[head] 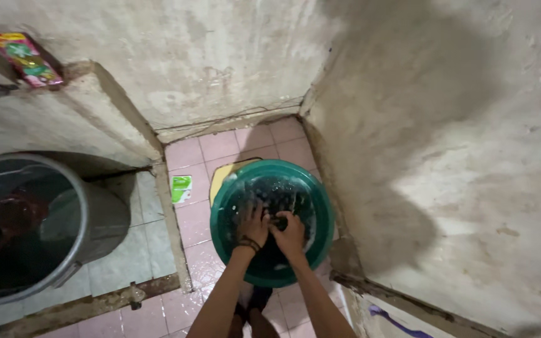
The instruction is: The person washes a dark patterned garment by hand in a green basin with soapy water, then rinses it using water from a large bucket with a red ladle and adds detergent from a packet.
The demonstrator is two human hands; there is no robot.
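Down on the pink tiled floor, both hands, left hand and right hand, press a dark cloth in the green basin of soapy water, fingers curled tight on it, apparently mid-scrub, with rinsing probably next.

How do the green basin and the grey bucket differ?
The green basin is shallow and wide; the grey bucket is deep and straight-walled. The basin holds soapy water and dark cloth, with the left hand and right hand in it; the bucket holds dark water, untouched. The basin sits on pink tiles; the bucket on grey ones. Both are round and hold water.
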